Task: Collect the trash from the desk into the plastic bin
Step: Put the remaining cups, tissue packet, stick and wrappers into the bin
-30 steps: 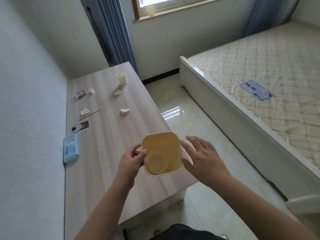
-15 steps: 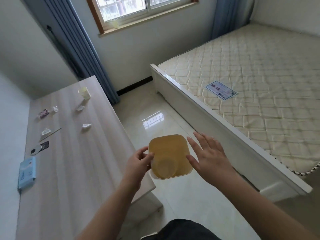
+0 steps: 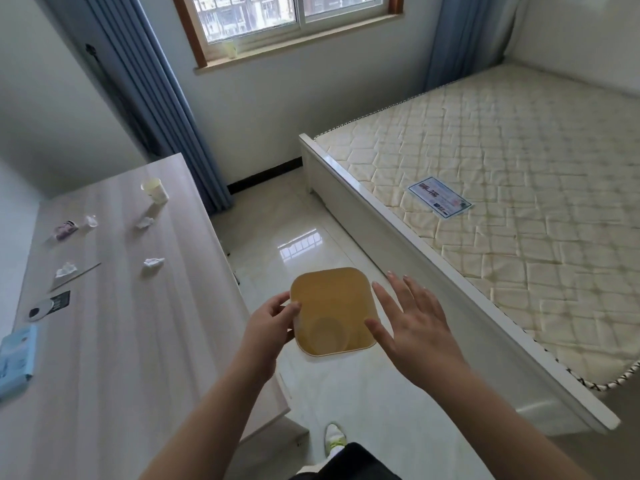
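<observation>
Since the earlier frame, the plastic bin [image 3: 333, 311] has moved off the desk [image 3: 114, 341] and over the floor. Left hand [image 3: 268, 322] pinches its rim; right hand [image 3: 410, 318] is spread beside it. Bring the bin level and nearer the trash.

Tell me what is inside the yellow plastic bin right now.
The yellow plastic bin looks empty: only its bare inner walls and round bottom show, no trash. The left hand pinches its left rim; nothing covers the opening. The floor beneath it is hidden.
</observation>
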`<state>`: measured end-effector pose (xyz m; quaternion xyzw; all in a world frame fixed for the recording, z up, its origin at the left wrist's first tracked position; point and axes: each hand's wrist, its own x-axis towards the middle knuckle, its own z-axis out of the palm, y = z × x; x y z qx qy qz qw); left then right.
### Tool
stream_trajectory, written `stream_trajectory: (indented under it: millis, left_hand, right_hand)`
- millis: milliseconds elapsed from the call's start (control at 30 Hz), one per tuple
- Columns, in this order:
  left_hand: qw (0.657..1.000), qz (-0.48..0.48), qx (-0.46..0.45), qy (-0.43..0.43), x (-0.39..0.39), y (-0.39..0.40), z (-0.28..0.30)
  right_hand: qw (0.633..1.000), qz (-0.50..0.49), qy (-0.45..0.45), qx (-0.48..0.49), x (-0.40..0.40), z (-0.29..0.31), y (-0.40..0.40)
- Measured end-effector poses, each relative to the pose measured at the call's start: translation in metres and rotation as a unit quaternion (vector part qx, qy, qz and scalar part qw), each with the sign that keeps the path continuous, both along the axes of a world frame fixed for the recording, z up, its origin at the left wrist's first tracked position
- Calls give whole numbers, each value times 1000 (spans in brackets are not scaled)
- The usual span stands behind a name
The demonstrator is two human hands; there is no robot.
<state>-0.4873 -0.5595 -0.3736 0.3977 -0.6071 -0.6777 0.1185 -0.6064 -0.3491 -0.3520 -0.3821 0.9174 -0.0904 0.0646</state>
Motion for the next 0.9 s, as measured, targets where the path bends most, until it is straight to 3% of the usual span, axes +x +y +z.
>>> stream_trajectory:
  millis: [567, 900]
  left_hand:
    - [998, 46, 5, 51, -96, -117, -10]
    - [992, 121, 30, 17, -135, -140, -33]
  right_hand:
    - [998, 38, 39, 34, -109, -2, -123]
    - [995, 82, 33, 35, -180, -18, -149]
